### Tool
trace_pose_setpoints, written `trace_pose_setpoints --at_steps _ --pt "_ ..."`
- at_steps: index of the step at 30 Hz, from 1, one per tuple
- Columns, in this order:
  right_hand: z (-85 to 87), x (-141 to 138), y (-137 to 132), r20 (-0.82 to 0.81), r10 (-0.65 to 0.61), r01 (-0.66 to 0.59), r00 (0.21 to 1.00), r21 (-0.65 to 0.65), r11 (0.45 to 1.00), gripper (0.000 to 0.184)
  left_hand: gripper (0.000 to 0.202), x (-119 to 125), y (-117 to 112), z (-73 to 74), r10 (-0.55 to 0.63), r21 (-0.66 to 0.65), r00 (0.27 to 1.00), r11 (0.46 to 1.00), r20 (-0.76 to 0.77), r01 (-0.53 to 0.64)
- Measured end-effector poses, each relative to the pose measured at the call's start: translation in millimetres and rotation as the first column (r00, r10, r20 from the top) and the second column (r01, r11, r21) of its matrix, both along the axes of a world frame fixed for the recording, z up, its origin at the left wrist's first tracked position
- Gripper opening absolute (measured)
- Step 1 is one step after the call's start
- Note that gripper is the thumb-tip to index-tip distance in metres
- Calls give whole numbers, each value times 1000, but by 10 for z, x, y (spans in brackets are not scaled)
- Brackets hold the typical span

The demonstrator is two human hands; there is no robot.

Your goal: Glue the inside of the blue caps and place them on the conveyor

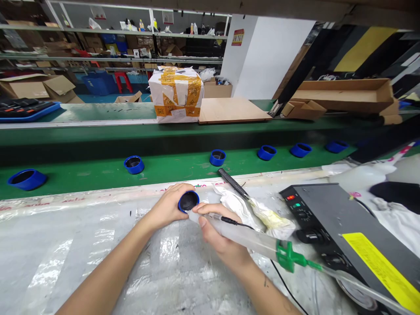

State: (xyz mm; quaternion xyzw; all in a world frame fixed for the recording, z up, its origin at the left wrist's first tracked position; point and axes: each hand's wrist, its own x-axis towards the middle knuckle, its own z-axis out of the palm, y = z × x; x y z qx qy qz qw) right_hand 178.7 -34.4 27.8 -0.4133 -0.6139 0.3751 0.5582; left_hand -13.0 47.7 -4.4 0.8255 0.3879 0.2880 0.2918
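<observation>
My left hand (170,204) is closed around a blue ring-shaped cap (188,201) with a black inside, tilted so its opening faces me. In my right hand (219,225) lies a translucent dispensing syringe (251,239), gripped near its front end. The syringe tip reaches the lower rim of the cap; whether it touches is hard to see. A green adapter (288,256) closes the syringe's rear and leads into a clear air hose. Along its barrel, by my fingers, sits a black cable plug (229,220).
Several blue caps, one of them here (217,157), stand spaced along the green conveyor belt (173,168). A grey dispenser box (348,236) with knobs is at right. A black-handled tool (233,183) lies by crumpled white cloth (241,205). Beyond the belt stands a taped carton (177,94).
</observation>
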Motion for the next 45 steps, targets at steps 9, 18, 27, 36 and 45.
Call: trace_pose_setpoints --at_steps 9,18,27,36,45 --pt "72 -66 4 -15 -30 30 999 6 1000 9 51 -5 0 -1 -16 -4 1000 1000 9 16" --pt "65 -87 31 -29 -53 53 998 -1 999 9 47 35 -19 76 -19 -13 1000 1000 17 19" --pt "69 -85 23 -46 -36 36 998 -5 999 8 48 28 -10 65 -15 -5 1000 1000 6 15" --pt "75 -93 70 -104 -53 50 993 -23 998 9 48 31 -26 104 3 -20 1000 1000 -6 -3" --pt "42 -49 94 -81 -122 119 989 -41 992 11 45 32 -20 66 7 -5 1000 1000 -16 -7"
